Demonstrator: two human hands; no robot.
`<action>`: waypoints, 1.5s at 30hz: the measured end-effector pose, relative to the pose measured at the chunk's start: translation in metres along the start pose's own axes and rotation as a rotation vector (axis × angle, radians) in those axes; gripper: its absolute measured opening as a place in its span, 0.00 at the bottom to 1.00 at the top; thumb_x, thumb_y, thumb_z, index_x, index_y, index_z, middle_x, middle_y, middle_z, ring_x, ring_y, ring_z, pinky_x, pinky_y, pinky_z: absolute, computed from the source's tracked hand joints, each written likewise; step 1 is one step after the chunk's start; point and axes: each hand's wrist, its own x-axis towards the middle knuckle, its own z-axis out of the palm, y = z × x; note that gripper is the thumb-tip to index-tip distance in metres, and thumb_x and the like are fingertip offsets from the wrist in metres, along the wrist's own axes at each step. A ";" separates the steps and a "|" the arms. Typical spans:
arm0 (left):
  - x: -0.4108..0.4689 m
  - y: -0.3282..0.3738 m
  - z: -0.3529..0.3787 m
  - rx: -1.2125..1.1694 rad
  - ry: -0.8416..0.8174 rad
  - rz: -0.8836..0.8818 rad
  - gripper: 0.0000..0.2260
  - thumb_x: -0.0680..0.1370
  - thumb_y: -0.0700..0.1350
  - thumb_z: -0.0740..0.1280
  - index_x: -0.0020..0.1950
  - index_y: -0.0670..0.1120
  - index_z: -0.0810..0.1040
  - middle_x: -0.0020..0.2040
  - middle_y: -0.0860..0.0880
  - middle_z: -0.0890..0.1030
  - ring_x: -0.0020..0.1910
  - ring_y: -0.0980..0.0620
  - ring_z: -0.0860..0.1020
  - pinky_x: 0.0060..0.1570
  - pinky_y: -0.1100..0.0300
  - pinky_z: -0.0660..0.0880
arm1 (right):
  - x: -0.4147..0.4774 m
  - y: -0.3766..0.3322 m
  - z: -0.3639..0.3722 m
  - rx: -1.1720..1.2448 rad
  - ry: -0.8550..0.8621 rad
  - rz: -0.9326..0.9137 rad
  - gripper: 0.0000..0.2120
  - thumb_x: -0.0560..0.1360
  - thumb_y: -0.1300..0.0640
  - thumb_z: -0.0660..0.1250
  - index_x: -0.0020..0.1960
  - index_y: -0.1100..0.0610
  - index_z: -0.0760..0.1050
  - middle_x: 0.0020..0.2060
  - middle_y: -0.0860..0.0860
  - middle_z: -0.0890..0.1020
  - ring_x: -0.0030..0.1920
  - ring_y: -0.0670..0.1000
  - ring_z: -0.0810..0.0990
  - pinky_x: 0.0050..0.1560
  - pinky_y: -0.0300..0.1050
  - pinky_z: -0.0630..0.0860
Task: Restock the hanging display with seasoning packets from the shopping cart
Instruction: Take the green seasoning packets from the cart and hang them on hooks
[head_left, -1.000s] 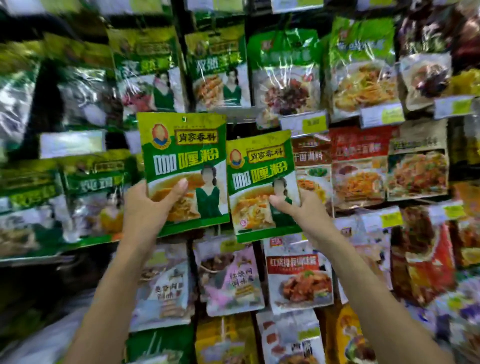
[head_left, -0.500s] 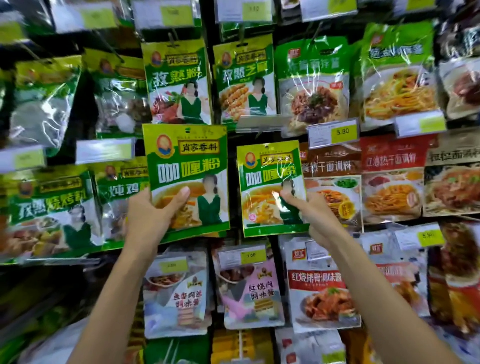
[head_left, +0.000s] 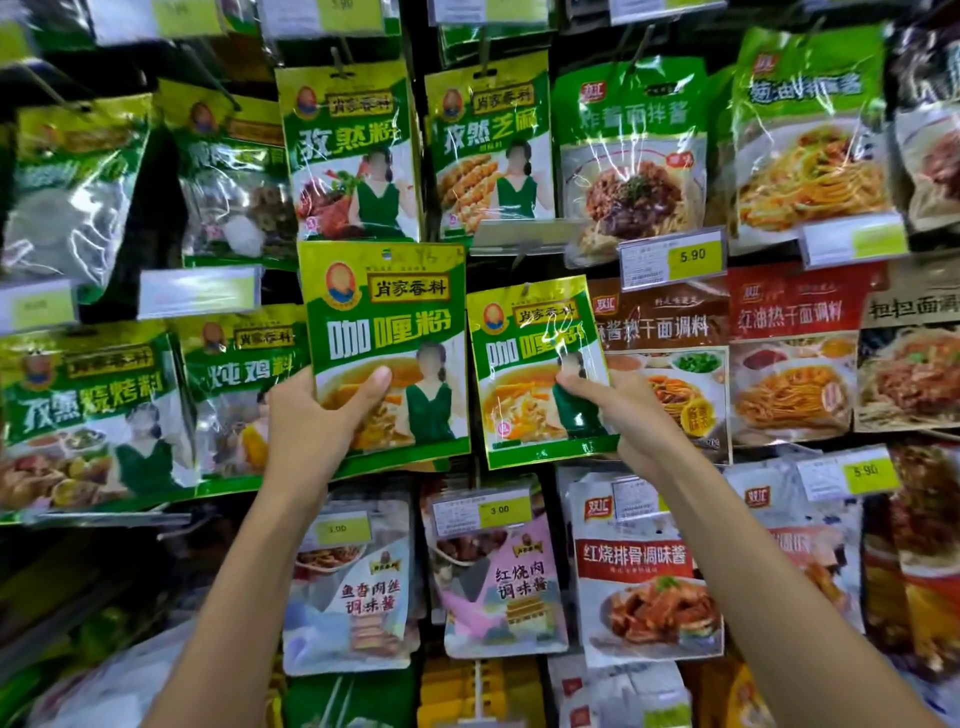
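Head view: left hand (head_left: 306, 426) grips one curry packet (head_left: 384, 312) held up at the middle row of the hanging display (head_left: 156, 218). Right hand (head_left: 623, 410) pinches a second packet (head_left: 535, 364) just beside it. Neither looks hooked yet, and the cart is out of view.

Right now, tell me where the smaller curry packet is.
Head view, centre: the smaller curry packet is pinched by the right hand, between the larger curry packet in the left hand and a brown packet.
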 end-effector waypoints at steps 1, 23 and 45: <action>0.001 -0.001 0.001 -0.005 -0.001 0.000 0.05 0.70 0.49 0.73 0.44 0.54 0.80 0.41 0.57 0.85 0.43 0.55 0.84 0.44 0.58 0.79 | 0.002 0.001 0.001 -0.001 0.011 0.007 0.09 0.75 0.53 0.70 0.50 0.59 0.78 0.45 0.56 0.83 0.49 0.56 0.82 0.50 0.50 0.78; 0.001 -0.020 0.010 -0.020 -0.017 -0.029 0.07 0.69 0.51 0.74 0.43 0.53 0.79 0.37 0.60 0.84 0.39 0.61 0.82 0.35 0.68 0.76 | -0.014 0.030 0.023 -0.543 0.436 -0.309 0.09 0.80 0.55 0.62 0.56 0.60 0.75 0.41 0.49 0.78 0.43 0.50 0.77 0.46 0.47 0.73; 0.021 0.007 0.040 0.509 0.272 0.496 0.08 0.80 0.46 0.63 0.55 0.45 0.78 0.43 0.53 0.76 0.41 0.56 0.75 0.40 0.66 0.68 | -0.014 0.005 0.026 0.044 0.131 -0.115 0.14 0.78 0.54 0.66 0.53 0.66 0.78 0.52 0.66 0.81 0.53 0.65 0.81 0.57 0.62 0.77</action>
